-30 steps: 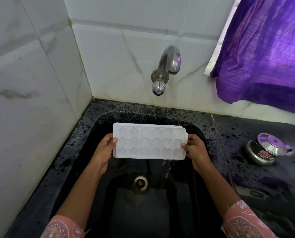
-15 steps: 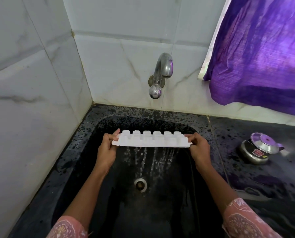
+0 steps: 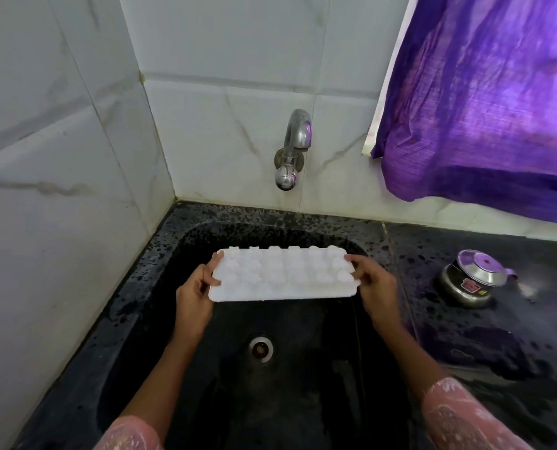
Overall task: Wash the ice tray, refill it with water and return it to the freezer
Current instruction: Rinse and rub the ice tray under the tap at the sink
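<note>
Items I log from the head view:

1. White plastic rectangular ice tray [image 3: 283,276]: held in the air over the basin, long side running left to right, near edge tipped a little down. The rounded bottoms of its cells face up, so I read it as turned over.
2. Left hand [image 3: 195,289]: grips the tray's left short end, thumb on the upper face and fingers curled under the edge.
3. Right hand [image 3: 375,284]: grips the right short end, fingers curled round the rim.
4. Black speckled stone sink [image 3: 160,323]: the tray hangs above its rear half. The inside looks wet.
5. Round metal drain [image 3: 261,349]: in the sink floor, below and nearer to me than the tray.
6. Chrome wall tap [image 3: 291,147]: fixed to the back wall, above and behind the tray. I see no stream from it.
7. White marble-veined wall tiles [image 3: 59,164]: left and back walls.
8. Purple cloth curtain [image 3: 481,108]: hangs at upper right.
9. Black speckled counter [image 3: 471,339]: right of the sink, with wet patches.
10. Small steel pot with a lid [image 3: 471,277]: stands on that counter, well apart from the tray.
11. Pink patterned sleeves [image 3: 458,414]: on both forearms, at the bottom edge.
</note>
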